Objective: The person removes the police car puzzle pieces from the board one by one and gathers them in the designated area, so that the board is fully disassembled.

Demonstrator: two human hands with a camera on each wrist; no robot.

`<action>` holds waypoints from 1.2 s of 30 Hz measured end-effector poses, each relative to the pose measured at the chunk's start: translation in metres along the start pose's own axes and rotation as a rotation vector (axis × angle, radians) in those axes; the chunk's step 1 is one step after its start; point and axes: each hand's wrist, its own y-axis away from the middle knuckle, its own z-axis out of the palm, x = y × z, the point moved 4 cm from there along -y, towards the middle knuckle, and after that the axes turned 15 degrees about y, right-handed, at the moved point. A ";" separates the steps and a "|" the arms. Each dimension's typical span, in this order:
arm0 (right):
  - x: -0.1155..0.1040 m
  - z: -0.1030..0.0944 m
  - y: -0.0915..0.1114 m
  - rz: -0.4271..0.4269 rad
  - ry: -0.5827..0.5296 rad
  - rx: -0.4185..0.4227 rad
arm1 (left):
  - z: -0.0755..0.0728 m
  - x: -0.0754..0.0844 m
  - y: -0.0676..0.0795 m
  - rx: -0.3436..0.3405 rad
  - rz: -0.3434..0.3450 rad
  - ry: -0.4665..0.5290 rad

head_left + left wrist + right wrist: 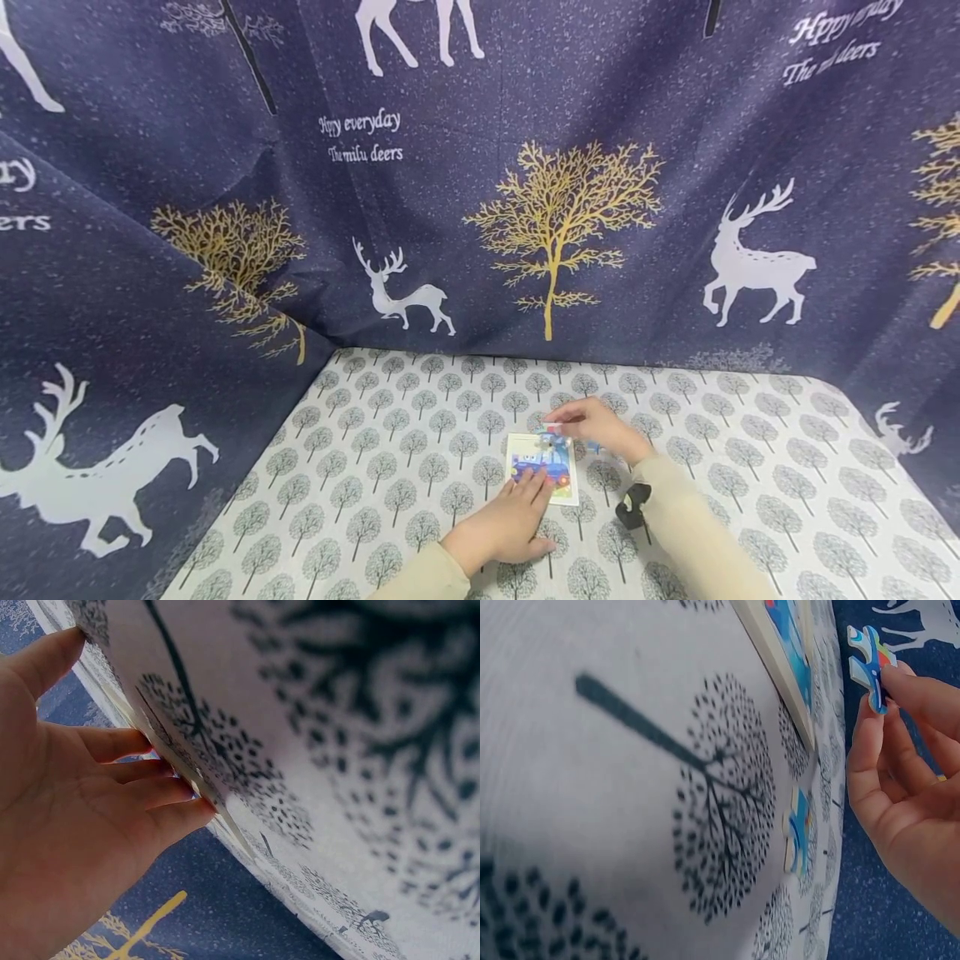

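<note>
A small jigsaw puzzle board (574, 485) with a pale rim and a blue car picture lies on the tree-print cloth. My left hand (504, 518) rests on its lower part, fingers extended; the left wrist view shows the fingertips (196, 808) at the board's thin edge. Above the board's top right corner, my right hand (600, 427) pinches a puzzle piece (871, 666) between thumb and fingers. That piece is blue and white with a bit of red and green, held up off the cloth. Another blue piece (799, 831) lies loose beside the board, below the right hand.
White cloth (405, 467) printed with grey trees covers the tabletop. Dark blue fabric (450, 208) with deer and gold trees hangs behind and along the left side. A black band (633, 506) is worn on my right wrist, over the cream sleeve.
</note>
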 end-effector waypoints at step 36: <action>0.049 -0.047 0.048 0.156 -0.172 0.049 | -0.001 0.002 0.002 0.022 0.002 0.004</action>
